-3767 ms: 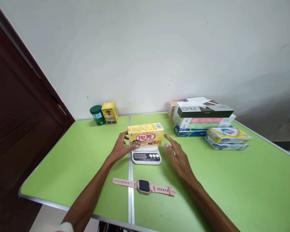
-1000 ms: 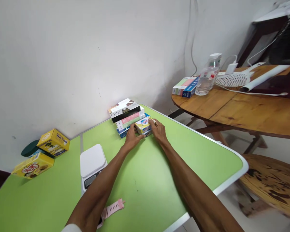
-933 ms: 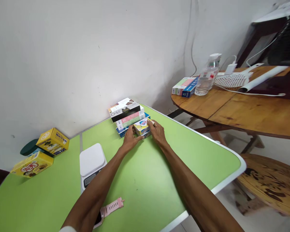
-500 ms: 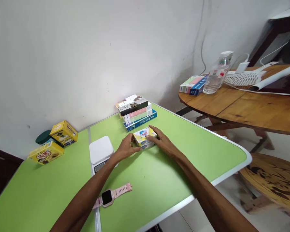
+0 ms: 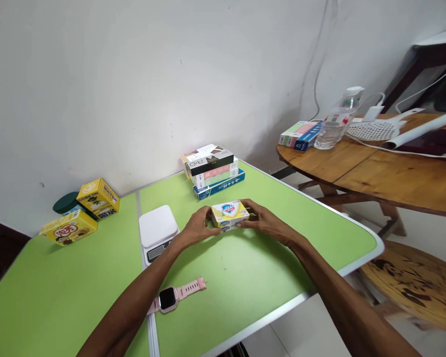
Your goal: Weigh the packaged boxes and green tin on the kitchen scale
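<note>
Two yellow-and-white soap boxes lie stacked on the green table, the upper one label up. My left hand grips their left end, thumb at the near side and fingers partly hidden behind. At the right end my right hand holds them the same way, its thumb low on the front. A white kitchen scale stands just left of my left hand. Behind the soap, a stack of flat boxes topped by a black one rests on a blue box.
A pink smartwatch lies near my left forearm. Yellow cartons and a dark green-lidded container stand at the far left. To the right are a wooden table with a water bottle, and a wooden stool.
My right hand has moved from the top of the soap boxes to their right end. The boxes have turned a little to lie squarer to me. The view has shifted slightly.
</note>
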Tool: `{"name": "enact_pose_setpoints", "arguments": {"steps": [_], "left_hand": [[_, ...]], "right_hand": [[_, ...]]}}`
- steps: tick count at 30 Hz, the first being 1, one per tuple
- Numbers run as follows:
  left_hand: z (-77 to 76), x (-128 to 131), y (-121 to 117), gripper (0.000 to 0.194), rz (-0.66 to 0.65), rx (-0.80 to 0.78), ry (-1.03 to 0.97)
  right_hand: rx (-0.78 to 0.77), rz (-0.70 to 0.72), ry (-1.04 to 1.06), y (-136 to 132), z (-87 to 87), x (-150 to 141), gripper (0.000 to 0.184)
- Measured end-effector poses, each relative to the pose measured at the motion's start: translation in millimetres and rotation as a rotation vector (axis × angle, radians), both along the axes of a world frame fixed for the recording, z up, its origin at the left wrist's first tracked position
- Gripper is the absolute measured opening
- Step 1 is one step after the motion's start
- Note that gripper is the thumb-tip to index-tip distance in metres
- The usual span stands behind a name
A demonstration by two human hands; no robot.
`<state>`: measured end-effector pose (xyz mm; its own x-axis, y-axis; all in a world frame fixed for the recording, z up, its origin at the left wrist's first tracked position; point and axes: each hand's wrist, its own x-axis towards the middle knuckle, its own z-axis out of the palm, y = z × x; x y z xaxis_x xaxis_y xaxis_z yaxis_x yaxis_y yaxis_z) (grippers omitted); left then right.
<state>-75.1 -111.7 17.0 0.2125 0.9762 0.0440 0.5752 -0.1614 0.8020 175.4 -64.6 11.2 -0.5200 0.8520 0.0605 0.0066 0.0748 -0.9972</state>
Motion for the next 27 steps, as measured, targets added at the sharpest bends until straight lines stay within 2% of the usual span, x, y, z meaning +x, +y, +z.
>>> {"name": "enact_pose_setpoints", "arguments": {"steps": [5, 8, 10, 13, 17, 20, 23, 27], "left_hand": [[-2.9, 3.0, 3.4, 0.054, 0.03, -0.01, -0.021], [0.5, 4.2, 3.0, 0.054, 0.014, -0.01, -0.072], [9.3, 2.0, -0.9, 0.054, -0.012, 0.01, -0.095], [32.0, -11.0, -13.9, 0.054, -0.026, 0.073, -0.073], [63.9, -52.4, -40.5, 0.053, 0.023, 0.138, -0.025], [75.0, -96.1, -61.3, 0.05, 0.107, 0.143, -0.001], [71.8, -138.5, -77.6, 0.052, 0.191, 0.109, -0.013], [53.5, -177.0, -88.1, 0.053, 0.275, 0.092, 0.01]], "right_hand": [[0.026, -0.007, -0.138, 9.7, -6.7, 3.2, 0.06], [0.026, -0.011, -0.195, 9.6, -3.2, 4.5, 0.061], [0.031, 0.0, -0.205, 5.1, 5.3, 3.7, 0.059], [0.076, 0.017, -0.189, -3.1, 24.9, -6.7, 0.057], [0.153, 0.09, -0.151, -5.8, 46.8, -50.1, 0.053], [0.215, 0.168, -0.148, -1.8, 51.9, -101.5, 0.053], [0.258, 0.248, -0.16, 2.6, 50.4, -153.1, 0.053], [0.326, 0.309, -0.213, 5.8, 44.2, -197.5, 0.049]]}}
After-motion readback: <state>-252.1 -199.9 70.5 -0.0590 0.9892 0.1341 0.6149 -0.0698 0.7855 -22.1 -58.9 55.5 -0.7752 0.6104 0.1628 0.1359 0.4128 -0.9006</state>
